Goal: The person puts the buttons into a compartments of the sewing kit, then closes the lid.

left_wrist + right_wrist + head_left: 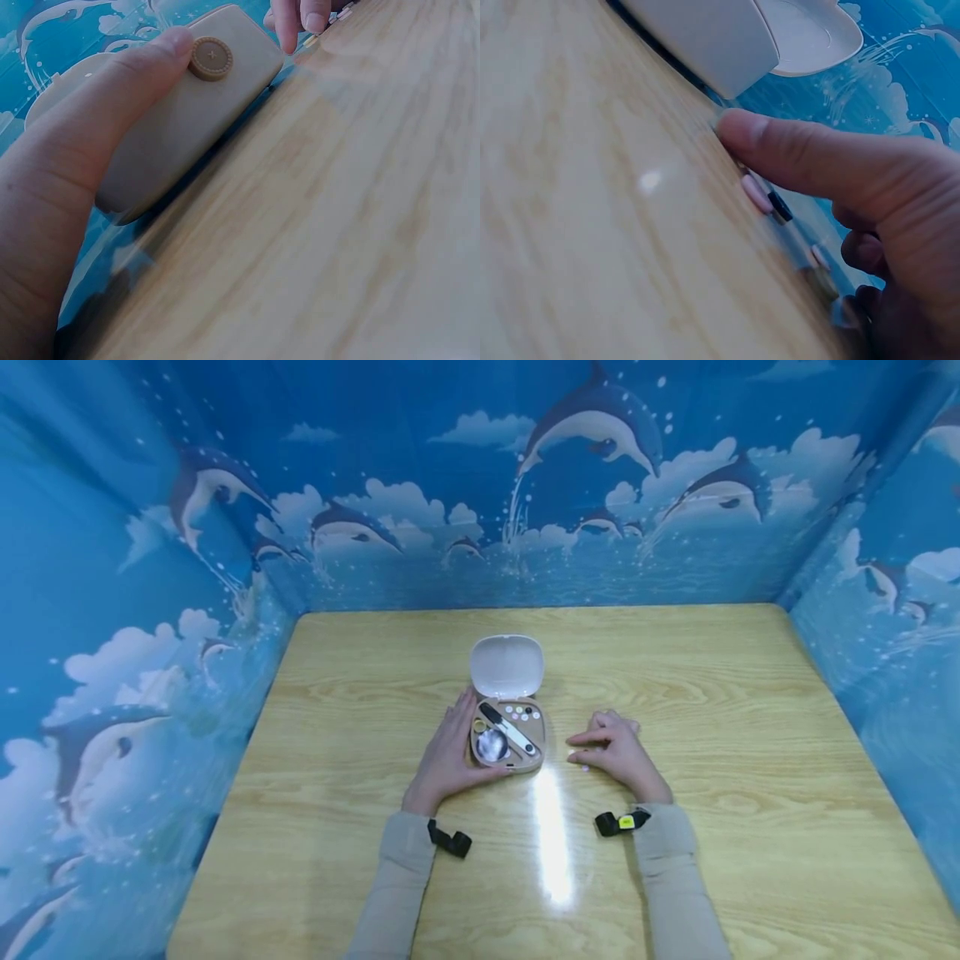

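Note:
A small beige case (542,735) sits on the table with its pale lid (507,666) raised. My left hand (448,753) grips it, fingers along the left side and thumb across the front. In the left wrist view that thumb touches the round ridged knob (212,58) on the case's front. Inside lie a white tool (517,737) with a black end, a shiny round disc (492,745), a gold ring (479,725) and several small buttons (525,716). To the case's right, my right hand (618,756) holds thumb and index finger apart, low over the table, other fingers curled.
Beside the right thumb, a pink button (756,195), a small black piece (780,207) and other small pieces lie on the wooden table (750,710). A blue dolphin-print curtain (465,485) stands along the table's back and sides.

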`<state>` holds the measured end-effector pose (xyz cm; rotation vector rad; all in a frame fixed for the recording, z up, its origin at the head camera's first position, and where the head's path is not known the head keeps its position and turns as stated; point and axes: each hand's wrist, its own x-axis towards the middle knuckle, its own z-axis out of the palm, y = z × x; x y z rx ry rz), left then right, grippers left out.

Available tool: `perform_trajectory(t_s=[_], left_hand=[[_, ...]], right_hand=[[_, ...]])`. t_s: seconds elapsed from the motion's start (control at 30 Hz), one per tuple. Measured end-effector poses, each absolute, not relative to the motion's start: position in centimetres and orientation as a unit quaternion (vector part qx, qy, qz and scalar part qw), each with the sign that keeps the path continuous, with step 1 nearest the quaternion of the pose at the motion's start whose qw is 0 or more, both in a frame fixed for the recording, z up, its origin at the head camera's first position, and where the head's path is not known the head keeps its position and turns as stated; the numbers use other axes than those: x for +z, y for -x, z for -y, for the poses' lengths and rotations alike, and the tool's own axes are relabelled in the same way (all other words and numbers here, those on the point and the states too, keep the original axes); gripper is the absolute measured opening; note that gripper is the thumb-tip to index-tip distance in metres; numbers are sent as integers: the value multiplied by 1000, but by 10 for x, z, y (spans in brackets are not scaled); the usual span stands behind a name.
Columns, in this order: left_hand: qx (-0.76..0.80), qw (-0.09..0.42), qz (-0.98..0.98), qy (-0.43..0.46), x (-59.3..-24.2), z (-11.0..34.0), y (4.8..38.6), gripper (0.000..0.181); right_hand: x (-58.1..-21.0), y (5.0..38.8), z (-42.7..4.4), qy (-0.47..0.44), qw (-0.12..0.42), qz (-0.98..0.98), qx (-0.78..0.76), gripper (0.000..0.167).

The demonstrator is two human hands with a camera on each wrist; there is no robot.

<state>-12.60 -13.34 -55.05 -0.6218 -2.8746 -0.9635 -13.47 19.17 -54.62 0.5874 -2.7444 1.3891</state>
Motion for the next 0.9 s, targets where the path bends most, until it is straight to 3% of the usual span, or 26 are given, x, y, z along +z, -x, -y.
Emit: perform_trajectory(t_s=[0.43, 0.9], left_hand=[[-313, 23, 928, 199, -549, 133, 125, 135], [-313, 19, 929, 196, -549, 131, 125, 134]], right_hand=[[-548, 134, -191, -201, 34, 872, 445, 15], [-548, 133, -189, -193, 44, 871, 449, 15]])
